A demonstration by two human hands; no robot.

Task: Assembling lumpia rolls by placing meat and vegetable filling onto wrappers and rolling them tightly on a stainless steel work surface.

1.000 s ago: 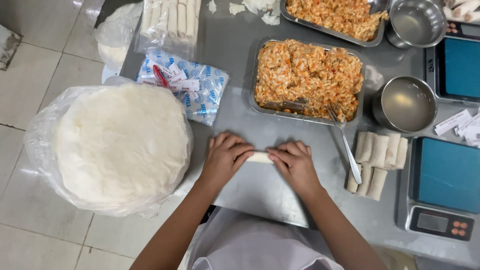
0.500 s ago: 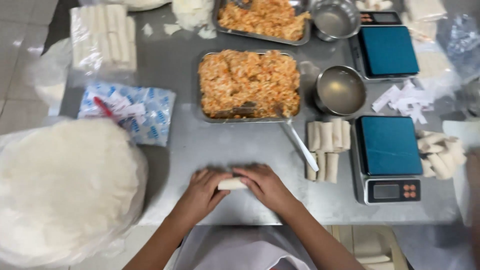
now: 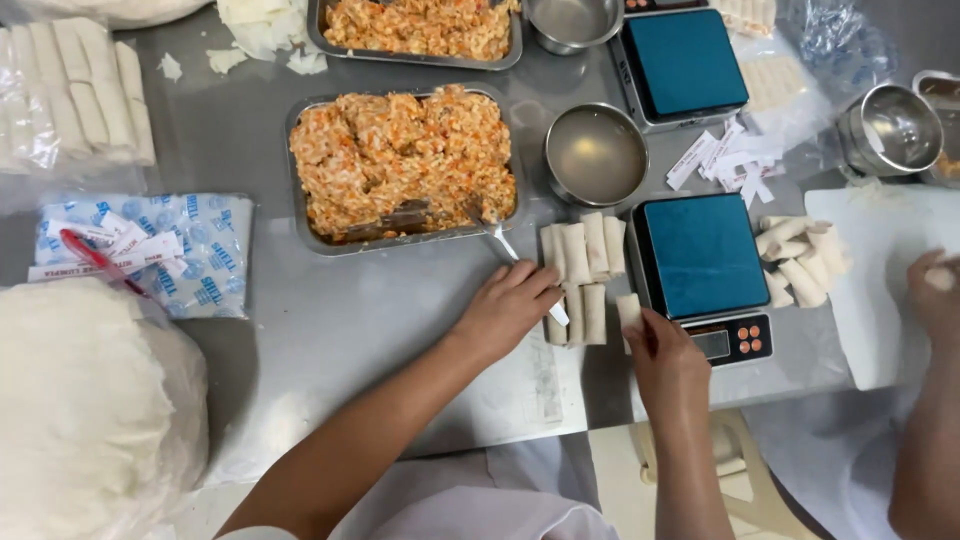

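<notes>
My right hand [image 3: 665, 365] grips a finished white roll [image 3: 628, 310] and holds it at the right end of a small pile of rolls [image 3: 582, 265], just left of a blue-topped scale [image 3: 705, 255]. My left hand [image 3: 505, 310] lies flat with its fingers spread, the fingertips touching the pile and the spoon handle [image 3: 505, 243]. That spoon runs up into a metal tray of orange filling [image 3: 400, 160]. The left hand holds nothing that I can see.
A metal bowl of water [image 3: 596, 155] stands behind the pile. A bagged stack of round wrappers [image 3: 90, 400] is at the left, a blue-and-white packet [image 3: 150, 250] beside it. A co-worker's hand [image 3: 940, 290] works over a white board [image 3: 870, 300]; more rolls [image 3: 800, 260] lie by the scale.
Both hands were rolling one roll at the table's front edge. Now the right hand has carried it to the pile by the scale, and the left hand has reached forward. The view shifted right.
</notes>
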